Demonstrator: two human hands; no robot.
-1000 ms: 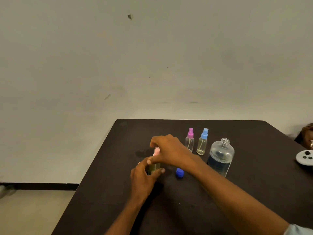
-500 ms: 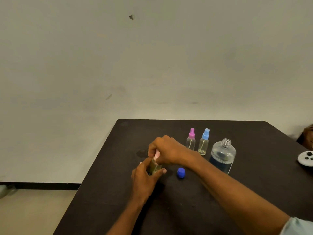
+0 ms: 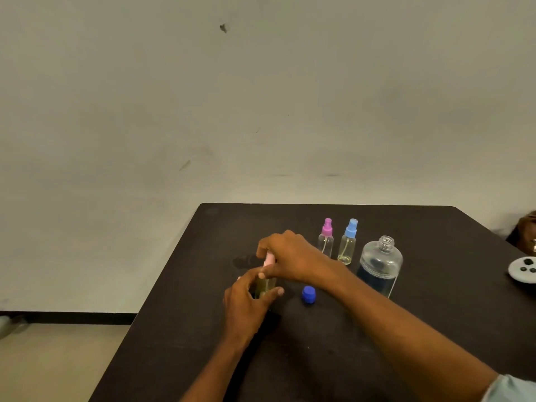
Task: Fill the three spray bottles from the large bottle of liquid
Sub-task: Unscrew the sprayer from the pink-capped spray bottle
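Note:
A small clear spray bottle (image 3: 264, 285) stands upright on the dark table (image 3: 319, 358). My left hand (image 3: 246, 303) grips its body. My right hand (image 3: 290, 256) is closed over its pale pink spray top (image 3: 269, 259). Behind them stand two more small spray bottles, one with a purple top (image 3: 326, 238) and one with a light blue top (image 3: 347, 242). The large clear bottle (image 3: 380, 266) stands to their right, uncapped, with liquid in its lower part. Its blue cap (image 3: 308, 294) lies on the table under my right wrist.
A white round object (image 3: 523, 269) with dark spots lies at the table's right edge. Part of another person (image 3: 526, 232) shows beyond that edge. The table's left edge drops to the floor, and a plain wall stands behind.
My right hand has shifted slightly on the pink top while my left hand kept hold of the bottle. Nothing else on the table moved.

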